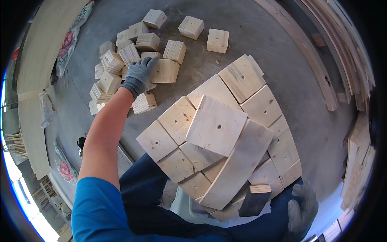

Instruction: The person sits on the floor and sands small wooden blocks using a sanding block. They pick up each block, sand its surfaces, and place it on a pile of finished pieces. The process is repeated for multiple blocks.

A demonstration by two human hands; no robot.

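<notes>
**Handling Notes: Wooden Block at the Left Grip**

Nearest, the right grip (303, 206), a gloved hand, lies beside the leg with fingers loosely parted; nothing shows in it. Just beyond, a dark-sided block (254, 203) sits at the near edge of a fan-shaped block layout (260, 104). A plank (238, 165) and a large loose block (217, 126) lie across this layout.

Farther out, the left grip (140, 75), also gloved, covers the left edge of a wooden block (166, 71) at the right side of a pile. Its fingers extend over that edge; whether they pinch the block cannot be told.

Treat the block as stiff and solid — probably moderate in weight. Bare wood should give good friction, not slip. Breakage is unlikely; corners may splinter. Take hold across two opposite side faces — thumb against fingers — clear of neighbouring blocks.

Farthest, two outlying blocks (218, 40) rest apart on the grey floor (250, 32).
</notes>
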